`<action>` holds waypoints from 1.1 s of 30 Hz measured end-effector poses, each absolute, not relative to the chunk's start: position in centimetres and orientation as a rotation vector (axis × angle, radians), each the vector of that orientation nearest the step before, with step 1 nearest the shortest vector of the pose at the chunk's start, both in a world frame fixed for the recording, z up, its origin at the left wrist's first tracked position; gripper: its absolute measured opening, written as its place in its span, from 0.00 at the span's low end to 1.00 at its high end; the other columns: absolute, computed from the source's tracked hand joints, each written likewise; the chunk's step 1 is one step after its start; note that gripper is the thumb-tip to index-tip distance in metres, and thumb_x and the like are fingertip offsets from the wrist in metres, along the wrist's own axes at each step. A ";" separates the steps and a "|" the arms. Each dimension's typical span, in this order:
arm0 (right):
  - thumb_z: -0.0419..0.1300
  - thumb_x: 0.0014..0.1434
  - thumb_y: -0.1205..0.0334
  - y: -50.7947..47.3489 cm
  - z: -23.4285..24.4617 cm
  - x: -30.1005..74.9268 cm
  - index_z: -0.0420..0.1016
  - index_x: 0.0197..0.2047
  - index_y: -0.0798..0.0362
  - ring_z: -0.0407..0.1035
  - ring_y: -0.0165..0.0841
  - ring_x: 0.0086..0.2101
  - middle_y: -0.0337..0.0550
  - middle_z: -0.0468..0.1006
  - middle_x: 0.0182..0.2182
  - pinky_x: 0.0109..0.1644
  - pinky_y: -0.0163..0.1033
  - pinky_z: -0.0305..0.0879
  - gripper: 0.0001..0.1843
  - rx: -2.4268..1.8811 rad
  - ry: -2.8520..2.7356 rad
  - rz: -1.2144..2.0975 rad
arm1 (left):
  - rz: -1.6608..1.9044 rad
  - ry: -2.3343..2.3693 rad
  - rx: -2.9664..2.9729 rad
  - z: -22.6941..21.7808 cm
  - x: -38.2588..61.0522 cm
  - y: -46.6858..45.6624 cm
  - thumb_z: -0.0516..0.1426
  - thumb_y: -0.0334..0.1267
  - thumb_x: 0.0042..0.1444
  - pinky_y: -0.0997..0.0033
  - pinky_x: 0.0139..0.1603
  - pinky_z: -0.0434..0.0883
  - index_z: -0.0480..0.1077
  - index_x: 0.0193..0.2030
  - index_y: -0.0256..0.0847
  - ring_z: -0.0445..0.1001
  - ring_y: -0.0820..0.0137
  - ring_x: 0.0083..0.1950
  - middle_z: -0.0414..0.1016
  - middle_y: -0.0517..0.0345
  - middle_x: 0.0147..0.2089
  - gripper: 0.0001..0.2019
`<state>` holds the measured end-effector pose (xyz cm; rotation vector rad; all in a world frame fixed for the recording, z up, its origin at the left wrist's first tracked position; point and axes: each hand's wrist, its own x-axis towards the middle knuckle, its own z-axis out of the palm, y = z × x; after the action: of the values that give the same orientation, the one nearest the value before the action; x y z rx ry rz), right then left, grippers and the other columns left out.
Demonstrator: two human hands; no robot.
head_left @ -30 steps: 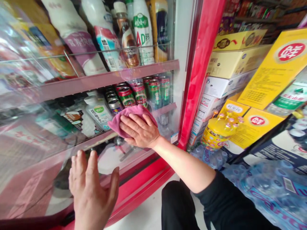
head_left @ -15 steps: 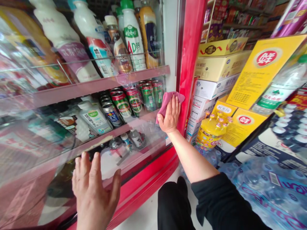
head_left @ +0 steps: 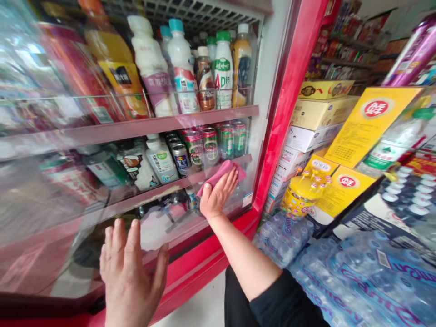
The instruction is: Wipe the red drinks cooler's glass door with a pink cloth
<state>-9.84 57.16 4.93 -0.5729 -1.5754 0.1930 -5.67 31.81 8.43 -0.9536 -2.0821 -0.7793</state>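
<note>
Against the clear glass door of the red-framed drinks fridge, the person's right hand lies flat with fingers spread, pressing a folded pink cloth onto the pane low on its right side, level with the can shelf. The left hand is open too, fingers splayed and palm laid on the glass lower down and further left, holding nothing. Judging by where the cloth sits, I would say the wiping is under way on the lower right part of the door; the glass shows reflections and a hazy look over its left half, but I cannot tell from here which stretches are already clean and which are left. Behind the pane, the pink upper shelf carries tall plastic bottles: white milk-drink bottles with blue and green caps, a brown one, and orange juice bottles toward the left, all upright behind a wire rail. Below them stand green and red drink cans in rows, with a small white bottle and cartons beside them. Right of the fridge, yellow cardboard boxes are stacked with white ones, a yellow oil bottle stands in front, and shrink-wrapped packs of water bottles lie on the floor.
</note>
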 end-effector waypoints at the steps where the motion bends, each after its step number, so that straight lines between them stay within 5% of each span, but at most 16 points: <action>1: 0.40 0.81 0.45 55.3 5.0 -10.2 0.45 0.82 0.74 0.38 0.57 0.80 0.75 0.50 0.78 0.79 0.71 0.44 0.43 -0.530 -1.598 0.170 | -0.780 -2.079 -0.943 8.5 -5.7 31.4 0.60 0.47 0.71 0.31 0.82 0.50 0.47 0.87 0.40 0.45 0.40 0.86 0.45 0.33 0.85 0.44; 3: 0.41 0.80 0.45 51.8 4.9 -11.0 0.54 0.80 0.72 0.41 0.57 0.80 0.72 0.55 0.77 0.79 0.70 0.45 0.41 -0.417 -1.639 0.106 | -0.775 -2.070 -0.923 8.7 -5.7 30.7 0.60 0.47 0.71 0.32 0.82 0.50 0.47 0.87 0.41 0.45 0.40 0.86 0.45 0.33 0.85 0.43; 6: 0.48 0.78 0.44 48.0 4.7 -11.8 0.68 0.76 0.55 0.39 0.50 0.81 0.52 0.55 0.80 0.82 0.65 0.42 0.34 -0.149 -1.786 -0.083 | -0.761 -2.066 -0.907 9.0 -5.5 30.0 0.60 0.49 0.70 0.31 0.82 0.51 0.46 0.87 0.44 0.45 0.39 0.86 0.44 0.37 0.86 0.45; 10: 0.51 0.78 0.41 48.1 5.6 -11.3 0.66 0.79 0.41 0.34 0.41 0.81 0.35 0.47 0.82 0.83 0.56 0.43 0.32 0.154 -1.913 -0.366 | -0.759 -2.081 -0.872 9.4 -5.2 29.6 0.59 0.49 0.71 0.29 0.82 0.50 0.44 0.88 0.46 0.44 0.38 0.86 0.41 0.41 0.86 0.45; 14: 0.52 0.78 0.43 54.3 6.6 -8.9 0.73 0.75 0.48 0.44 0.38 0.80 0.38 0.56 0.79 0.84 0.54 0.41 0.31 0.270 -1.801 -0.377 | -0.702 -2.093 -0.851 8.8 -5.2 28.5 0.62 0.44 0.70 0.30 0.82 0.51 0.43 0.88 0.44 0.44 0.39 0.86 0.41 0.36 0.86 0.46; 17: 0.56 0.76 0.44 60.8 6.6 -6.7 0.80 0.67 0.53 0.54 0.43 0.76 0.52 0.75 0.68 0.82 0.57 0.43 0.28 0.194 -1.842 -0.390 | -0.681 -2.124 -0.799 7.8 -5.7 26.7 0.62 0.43 0.70 0.29 0.81 0.53 0.43 0.88 0.45 0.44 0.39 0.86 0.43 0.35 0.86 0.46; 20: 0.55 0.76 0.45 65.5 6.2 -5.5 0.83 0.62 0.52 0.61 0.44 0.72 0.54 0.80 0.61 0.82 0.57 0.44 0.25 0.288 -1.882 -0.572 | -0.670 -2.169 -0.703 6.6 -6.3 24.3 0.60 0.44 0.71 0.27 0.80 0.54 0.43 0.88 0.48 0.45 0.38 0.85 0.43 0.37 0.86 0.44; 27: 0.51 0.77 0.43 61.5 3.8 -7.9 0.78 0.59 0.67 0.48 0.55 0.78 0.74 0.73 0.63 0.79 0.66 0.46 0.33 0.174 -1.722 -0.517 | -0.684 -2.252 -0.540 4.2 -7.4 19.8 0.61 0.45 0.71 0.28 0.80 0.54 0.45 0.87 0.45 0.45 0.38 0.85 0.42 0.36 0.86 0.44; 33: 0.52 0.76 0.46 52.6 3.2 -11.1 0.82 0.57 0.54 0.48 0.47 0.79 0.60 0.80 0.60 0.82 0.60 0.39 0.25 0.353 -1.725 -0.477 | -0.722 -2.233 -0.490 2.7 -8.0 17.6 0.61 0.43 0.71 0.32 0.82 0.53 0.45 0.87 0.45 0.46 0.41 0.86 0.45 0.36 0.85 0.44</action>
<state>-11.15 52.56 3.18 0.3526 -1.7253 -0.4770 -7.97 17.56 2.70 -0.4896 -2.2327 -0.7218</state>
